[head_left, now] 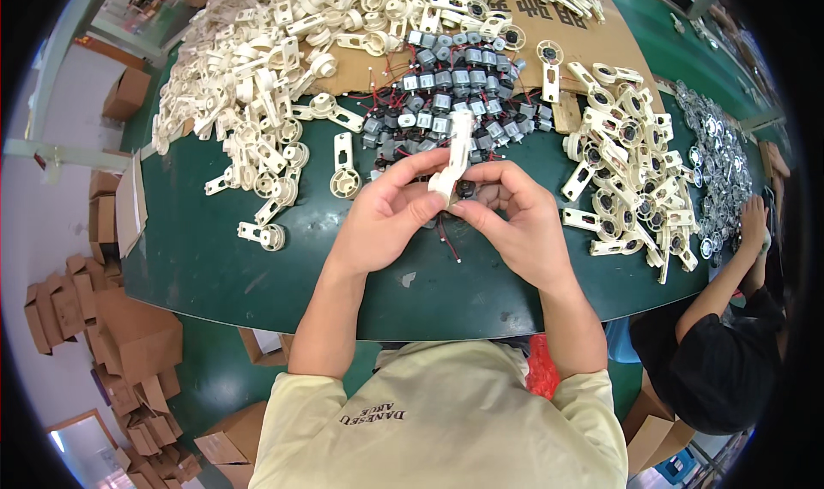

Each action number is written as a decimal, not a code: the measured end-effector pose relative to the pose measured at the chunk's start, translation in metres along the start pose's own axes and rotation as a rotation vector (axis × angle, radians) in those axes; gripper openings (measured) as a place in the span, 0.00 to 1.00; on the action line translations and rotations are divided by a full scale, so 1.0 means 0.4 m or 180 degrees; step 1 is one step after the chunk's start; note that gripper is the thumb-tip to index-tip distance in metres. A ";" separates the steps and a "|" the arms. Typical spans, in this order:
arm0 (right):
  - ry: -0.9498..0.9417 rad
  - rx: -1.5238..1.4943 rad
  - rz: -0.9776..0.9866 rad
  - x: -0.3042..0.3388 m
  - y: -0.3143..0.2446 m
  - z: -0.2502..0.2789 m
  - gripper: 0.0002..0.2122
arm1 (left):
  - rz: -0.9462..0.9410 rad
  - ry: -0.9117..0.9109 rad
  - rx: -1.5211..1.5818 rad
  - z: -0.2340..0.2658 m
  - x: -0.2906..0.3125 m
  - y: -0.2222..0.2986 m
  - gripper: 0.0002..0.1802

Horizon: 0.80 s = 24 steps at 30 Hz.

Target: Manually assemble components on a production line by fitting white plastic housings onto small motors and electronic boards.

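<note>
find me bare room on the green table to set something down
Bare tabletop shows front left, between the left white pile, the left forearm and the near edge; another patch lies between the forearms. Crowded: the motor cluster and right white pile.

Pale wall, green floor

Dark lettering on the pale yellow shirt, black characters on cardboard
</note>
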State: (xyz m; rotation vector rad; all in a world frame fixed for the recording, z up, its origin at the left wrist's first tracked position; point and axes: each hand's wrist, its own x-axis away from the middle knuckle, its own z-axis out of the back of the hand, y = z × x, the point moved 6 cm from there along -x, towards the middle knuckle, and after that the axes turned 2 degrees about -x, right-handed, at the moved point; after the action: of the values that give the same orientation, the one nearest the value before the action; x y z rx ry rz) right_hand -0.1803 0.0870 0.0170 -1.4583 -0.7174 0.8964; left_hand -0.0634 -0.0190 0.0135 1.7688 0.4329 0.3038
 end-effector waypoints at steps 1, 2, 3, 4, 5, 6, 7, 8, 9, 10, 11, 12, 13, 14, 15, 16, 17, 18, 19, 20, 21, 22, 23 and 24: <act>0.0000 0.0023 0.0150 -0.002 0.000 0.000 0.12 | 0.0136 0.0000 0.0031 0.000 0.005 -0.005 0.23; 0.0004 0.0033 0.0158 -0.004 0.002 -0.001 0.12 | 0.0125 -0.0008 0.0035 -0.001 0.006 -0.008 0.23; 0.0033 -0.0097 0.0141 -0.001 0.003 -0.002 0.12 | 0.0091 0.0033 -0.0041 0.001 0.006 -0.013 0.23; 0.0061 -0.0229 0.0125 0.001 0.003 -0.003 0.12 | 0.0058 0.0076 -0.0117 0.003 0.005 -0.013 0.22; 0.0049 -0.0277 0.0052 0.003 -0.002 -0.004 0.11 | 0.0113 0.0042 -0.0095 0.000 0.004 -0.012 0.21; 0.0043 -0.0275 0.0055 0.004 -0.012 -0.001 0.11 | 0.0108 0.0047 -0.0094 -0.002 0.004 -0.010 0.21; 0.0018 -0.0063 -0.0075 0.005 -0.017 0.003 0.10 | 0.0178 0.0004 -0.0027 -0.006 0.006 -0.013 0.21; -0.0009 0.0148 -0.0204 0.006 -0.016 0.004 0.10 | 0.0249 -0.0036 0.0040 -0.008 0.008 -0.016 0.21; -0.0006 0.0154 -0.0202 0.008 -0.018 0.003 0.10 | 0.0245 -0.0041 0.0043 -0.008 0.006 -0.018 0.21; 0.0094 -0.0254 -0.0307 0.010 -0.014 0.003 0.09 | 0.0246 -0.0091 0.0117 -0.009 0.005 -0.020 0.21; 0.0193 -0.0664 -0.0414 0.011 -0.009 0.002 0.09 | 0.0248 -0.0139 0.0192 -0.011 0.005 -0.021 0.21; 0.0193 -0.0661 -0.0420 0.011 -0.007 -0.002 0.09 | 0.0251 -0.0137 0.0197 -0.013 0.004 -0.023 0.21; 0.0214 -0.0784 -0.0424 0.012 -0.004 -0.005 0.09 | 0.0175 -0.0103 0.0287 -0.017 0.001 -0.021 0.21; 0.0236 -0.0907 -0.0431 0.014 0.000 -0.008 0.10 | 0.0101 -0.0067 0.0378 -0.019 -0.001 -0.018 0.21; 0.0223 -0.0912 -0.0449 0.011 0.008 -0.005 0.10 | 0.0111 -0.0048 0.0382 -0.020 0.001 -0.014 0.21; 0.0192 -0.0137 0.0101 0.002 -0.008 0.006 0.11 | 0.0211 0.0004 0.0429 -0.019 0.003 -0.014 0.20; 0.0154 0.0636 0.0650 0.000 -0.027 0.005 0.12 | 0.0311 0.0058 0.0478 -0.018 0.004 -0.016 0.20; 0.0137 0.0633 0.0627 0.000 -0.026 0.002 0.12 | 0.0327 0.0078 0.0491 -0.021 0.004 -0.019 0.20; 0.0056 0.0692 0.0622 0.001 -0.028 -0.004 0.14 | 0.0195 0.0217 0.0383 -0.021 0.000 -0.017 0.19; -0.0028 0.0750 0.0618 0.002 -0.030 -0.011 0.15 | 0.0063 0.0357 0.0272 -0.019 -0.003 -0.014 0.19; -0.0041 0.0745 0.0596 0.001 -0.034 -0.016 0.15 | 0.0224 0.0378 0.0405 -0.018 -0.007 -0.018 0.19; -0.0014 0.0747 0.0588 0.000 -0.039 -0.020 0.15 | 0.0240 0.0394 0.0415 -0.015 -0.009 -0.022 0.19; 0.0013 0.0750 0.0583 0.000 -0.043 -0.023 0.15 | 0.0072 0.0428 0.0347 -0.011 -0.011 -0.019 0.20; -0.0013 0.0744 0.0577 -0.004 -0.042 -0.025 0.15 | -0.0109 0.0476 0.0271 -0.006 -0.010 -0.013 0.20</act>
State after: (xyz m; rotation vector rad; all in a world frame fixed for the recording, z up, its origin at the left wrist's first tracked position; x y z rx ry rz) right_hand -0.1712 0.0819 0.0339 -1.3265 -0.4703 1.0849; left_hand -0.0685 -0.0178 0.0089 1.8263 0.5900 0.3999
